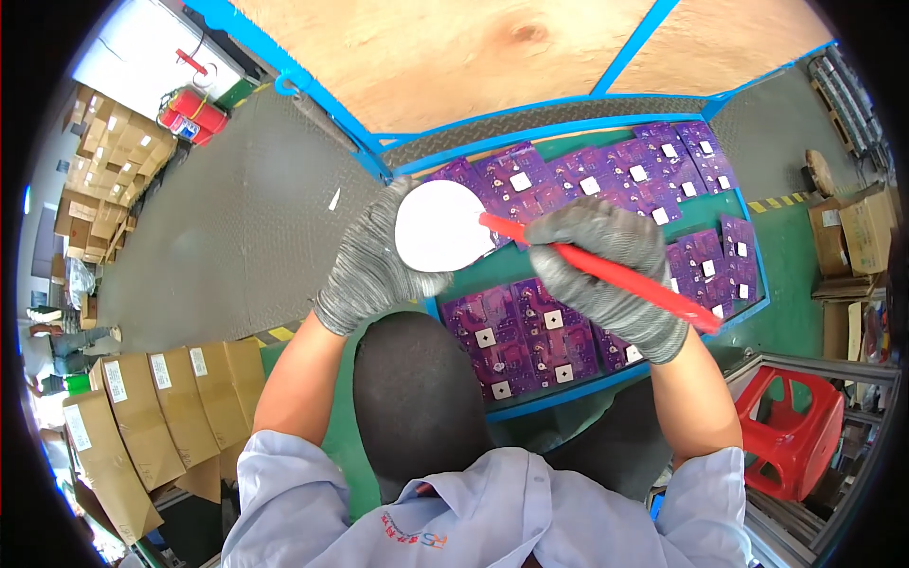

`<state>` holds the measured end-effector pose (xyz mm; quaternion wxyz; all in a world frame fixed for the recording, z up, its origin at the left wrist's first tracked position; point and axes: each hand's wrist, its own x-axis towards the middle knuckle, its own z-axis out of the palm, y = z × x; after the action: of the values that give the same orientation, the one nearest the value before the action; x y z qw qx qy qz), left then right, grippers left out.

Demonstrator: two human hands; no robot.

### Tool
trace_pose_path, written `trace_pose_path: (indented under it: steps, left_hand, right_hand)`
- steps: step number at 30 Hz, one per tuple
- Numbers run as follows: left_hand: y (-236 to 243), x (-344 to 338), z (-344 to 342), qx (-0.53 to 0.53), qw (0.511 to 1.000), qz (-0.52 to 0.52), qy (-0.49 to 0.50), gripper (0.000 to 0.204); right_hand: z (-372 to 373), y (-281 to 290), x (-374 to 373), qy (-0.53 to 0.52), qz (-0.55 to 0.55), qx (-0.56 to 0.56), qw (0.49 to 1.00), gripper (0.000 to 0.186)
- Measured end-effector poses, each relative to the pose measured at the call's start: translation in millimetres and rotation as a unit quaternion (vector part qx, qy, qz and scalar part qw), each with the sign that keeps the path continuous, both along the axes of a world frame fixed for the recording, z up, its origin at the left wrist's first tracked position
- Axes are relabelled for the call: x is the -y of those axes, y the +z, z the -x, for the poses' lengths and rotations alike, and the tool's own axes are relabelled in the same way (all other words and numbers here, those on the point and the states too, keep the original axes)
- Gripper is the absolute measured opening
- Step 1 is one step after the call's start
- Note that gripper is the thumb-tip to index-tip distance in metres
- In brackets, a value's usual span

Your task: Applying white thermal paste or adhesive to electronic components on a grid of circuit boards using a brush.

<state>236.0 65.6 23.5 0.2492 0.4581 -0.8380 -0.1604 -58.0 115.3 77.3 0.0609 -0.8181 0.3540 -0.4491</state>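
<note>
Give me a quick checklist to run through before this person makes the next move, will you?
1. Hands covered: ok; the left hand and right hand both wear grey gloves.
2. Round white object supported: ok; the left hand holds it at its edge.
3. Red stick gripped: ok; it runs through the right hand.
4. Stick's tip touching the white object: cannot tell; it shows close to the right edge.
5. Purple circuit boards inside the blue frame: ok, as far as visible.
6. Every board in plain sight: not ok; the right hand hides some parts.
</note>
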Motion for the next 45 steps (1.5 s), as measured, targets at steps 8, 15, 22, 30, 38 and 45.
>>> trace_pose_path:
  steps: [8, 15, 22, 30, 38, 45]
  left_hand:
    - [45.2, -15.5, 40.3, -0.044, 0.994, -0.101, -0.029, 0.112]
    - [47.4, -20.1, 68.6, -0.026, 0.995, -0.096, -0.030, 0.105]
    - [36.8, -23.4, 67.7, 0.005, 0.994, -0.111, -0.018, 0.102]
    - [30.7, -17.4, 52.1, -0.029, 0.991, -0.130, 0.013, 0.104]
    - [30.7, -28.3, 54.1, -0.004, 0.996, -0.092, 0.009, 0.101]
    - [28.9, -29.4, 50.2, -0.009, 0.996, -0.088, 0.016, 0.103]
  right_hand:
    - [5.7, 9.8, -32.2, -0.017, -0.044, -0.091, 0.995, 0.023]
    - [17.0, 17.5, -60.5, -0.100, -0.017, -0.080, 0.992, 0.027]
    - [30.9, 30.1, -79.4, -0.169, 0.043, -0.082, 0.981, 0.023]
    - [50.8, -38.3, -102.5, -0.102, -0.360, 0.216, 0.902, 0.009]
    - [-2.6, -131.4, -114.2, -0.024, -0.506, 0.261, 0.822, 0.012]
    - [-6.7, -122.2, -103.8, -0.056, -0.477, 0.204, 0.853, 0.009]
